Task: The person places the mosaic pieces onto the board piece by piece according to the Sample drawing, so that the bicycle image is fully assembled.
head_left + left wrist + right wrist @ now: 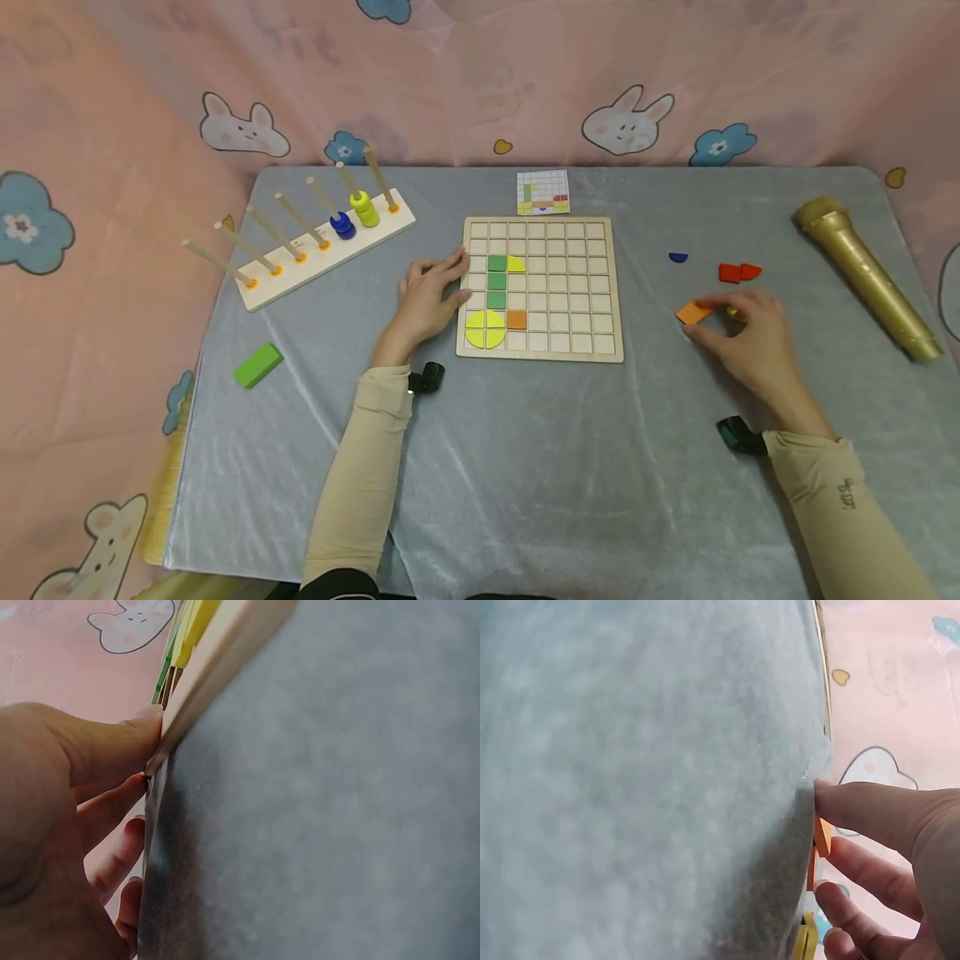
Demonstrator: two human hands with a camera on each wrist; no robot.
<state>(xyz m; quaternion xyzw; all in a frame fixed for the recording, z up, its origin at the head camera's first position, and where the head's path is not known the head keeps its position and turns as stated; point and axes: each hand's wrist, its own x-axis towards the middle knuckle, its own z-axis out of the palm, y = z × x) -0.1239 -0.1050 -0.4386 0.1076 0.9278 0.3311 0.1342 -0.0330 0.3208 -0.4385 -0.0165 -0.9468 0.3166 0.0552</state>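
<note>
My left hand rests on the left edge of a wooden grid board, its thumb and fingertips touching the rim. On the board lie several green squares, a yellow quarter-circle, yellow quarter-circles forming a round and one orange square. Off to the right, my right hand pinches an orange square tile between thumb and index finger, low over the cloth. Another orange piece shows just behind it. Yellow pieces are partly hidden under the hand.
Red pieces and a blue half-circle lie beyond the right hand. A gold microphone is at far right. A patterned card sits behind the board. To the left are a peg stand with rings and a green block.
</note>
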